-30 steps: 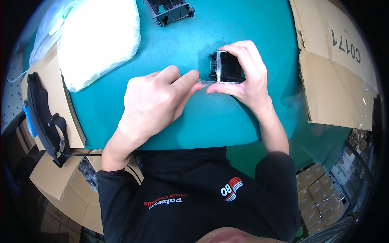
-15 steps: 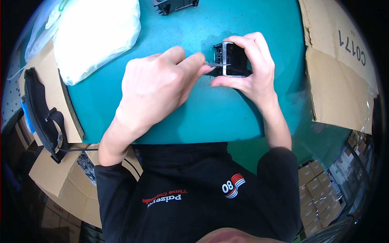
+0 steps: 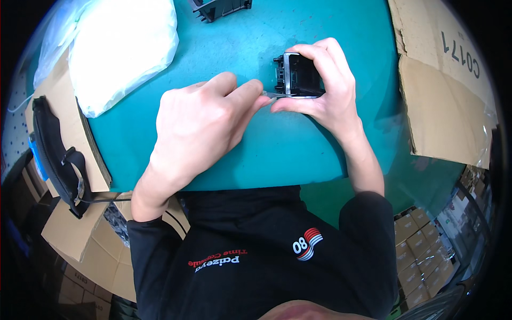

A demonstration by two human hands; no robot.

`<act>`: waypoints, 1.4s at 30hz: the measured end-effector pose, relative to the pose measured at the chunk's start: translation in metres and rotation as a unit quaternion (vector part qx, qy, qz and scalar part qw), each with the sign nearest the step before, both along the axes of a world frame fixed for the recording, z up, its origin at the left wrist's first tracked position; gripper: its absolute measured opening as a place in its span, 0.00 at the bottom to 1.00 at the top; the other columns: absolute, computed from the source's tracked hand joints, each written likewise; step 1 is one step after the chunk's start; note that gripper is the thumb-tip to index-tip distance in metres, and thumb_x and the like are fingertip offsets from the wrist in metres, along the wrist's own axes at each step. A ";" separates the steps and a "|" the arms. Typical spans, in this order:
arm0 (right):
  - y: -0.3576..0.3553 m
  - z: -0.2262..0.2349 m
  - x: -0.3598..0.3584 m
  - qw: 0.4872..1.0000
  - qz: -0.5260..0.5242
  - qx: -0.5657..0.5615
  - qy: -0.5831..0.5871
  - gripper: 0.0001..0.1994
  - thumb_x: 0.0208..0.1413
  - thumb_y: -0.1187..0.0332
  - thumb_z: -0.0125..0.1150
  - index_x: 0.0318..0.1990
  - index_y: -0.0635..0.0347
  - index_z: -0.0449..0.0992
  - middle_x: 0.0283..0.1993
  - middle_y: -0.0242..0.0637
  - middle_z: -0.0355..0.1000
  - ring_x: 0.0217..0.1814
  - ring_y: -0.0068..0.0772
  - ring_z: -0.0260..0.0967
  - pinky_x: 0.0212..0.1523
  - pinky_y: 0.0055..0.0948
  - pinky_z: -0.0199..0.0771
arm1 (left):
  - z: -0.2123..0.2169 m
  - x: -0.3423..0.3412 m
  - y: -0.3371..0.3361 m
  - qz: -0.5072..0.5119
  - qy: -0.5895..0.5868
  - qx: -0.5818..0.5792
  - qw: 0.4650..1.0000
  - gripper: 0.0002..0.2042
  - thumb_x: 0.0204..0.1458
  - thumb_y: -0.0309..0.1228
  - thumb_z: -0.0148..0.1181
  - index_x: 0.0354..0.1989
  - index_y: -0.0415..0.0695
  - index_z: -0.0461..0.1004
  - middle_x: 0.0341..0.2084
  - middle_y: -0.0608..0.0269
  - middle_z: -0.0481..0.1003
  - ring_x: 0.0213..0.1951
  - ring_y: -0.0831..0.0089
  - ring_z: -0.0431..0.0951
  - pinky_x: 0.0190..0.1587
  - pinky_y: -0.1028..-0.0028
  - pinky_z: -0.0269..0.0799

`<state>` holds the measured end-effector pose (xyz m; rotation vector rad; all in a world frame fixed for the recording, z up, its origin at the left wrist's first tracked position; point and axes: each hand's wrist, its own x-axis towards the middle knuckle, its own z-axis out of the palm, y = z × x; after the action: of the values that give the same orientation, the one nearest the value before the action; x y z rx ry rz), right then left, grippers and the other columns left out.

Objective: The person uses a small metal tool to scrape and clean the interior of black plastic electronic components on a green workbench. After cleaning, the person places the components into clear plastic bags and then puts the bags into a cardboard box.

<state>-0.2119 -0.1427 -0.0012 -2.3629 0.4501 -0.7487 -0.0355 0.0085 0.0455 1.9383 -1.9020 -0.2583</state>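
My right hand grips a small black box-shaped housing with a silver rim, thumb along its near side and fingers over its far side. The housing's dark hollow shows, and black clips stick out on its left. In a pinch of thumb and forefinger, my left hand holds a thin pointed metal tool. Its tip reaches the near corner of the silver rim, close to my right thumb. Whether the tool is a blade or tweezers I cannot tell.
Both hands are above a green table mat. A white plastic bag lies at the far left, and another black plastic housing at the far edge. Cardboard boxes flank the table, with one large carton at right. A black strap hangs at left.
The tool's tip has moved from the middle of the silver rim to its near corner. The housing has tilted, so more of its hollow shows.
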 end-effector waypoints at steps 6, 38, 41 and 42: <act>0.000 0.000 0.000 1.000 0.000 -0.019 -0.006 0.38 0.27 0.51 0.87 0.47 0.61 0.76 0.38 0.39 0.70 0.39 0.41 0.71 0.40 0.35 0.74 | -0.004 0.005 -0.010 0.031 -0.014 -0.014 0.999 0.06 0.56 0.37 0.68 0.38 0.51 0.83 0.18 0.63 0.67 0.17 0.61 0.70 0.20 0.65 0.64; -0.002 -0.005 -0.003 1.000 0.003 -0.018 -0.019 0.43 0.28 0.48 0.86 0.51 0.63 0.72 0.40 0.41 0.71 0.40 0.43 0.71 0.43 0.35 0.75 | -0.035 0.022 -0.029 0.097 -0.056 -0.078 0.991 0.10 0.60 0.42 0.62 0.35 0.50 0.81 0.20 0.60 0.74 0.22 0.60 0.78 0.23 0.65 0.71; -0.002 0.006 0.003 0.998 0.028 -0.052 -0.012 0.44 0.29 0.49 0.85 0.56 0.61 0.74 0.42 0.40 0.72 0.42 0.42 0.72 0.43 0.35 0.76 | -0.038 0.022 -0.020 0.116 -0.032 -0.102 0.987 0.11 0.60 0.41 0.63 0.32 0.48 0.78 0.19 0.60 0.74 0.20 0.60 0.77 0.22 0.65 0.70; -0.003 0.005 0.001 0.997 0.029 -0.069 -0.003 0.43 0.30 0.50 0.85 0.56 0.60 0.75 0.43 0.40 0.73 0.42 0.42 0.72 0.43 0.36 0.76 | -0.041 0.021 -0.016 0.118 -0.020 -0.104 0.987 0.11 0.60 0.40 0.63 0.32 0.47 0.77 0.19 0.60 0.74 0.20 0.60 0.77 0.22 0.65 0.69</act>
<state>-0.2107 -0.1452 0.0042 -2.4886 0.3360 -0.7832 -0.0144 -0.0078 0.0049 2.0130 -1.6291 0.0466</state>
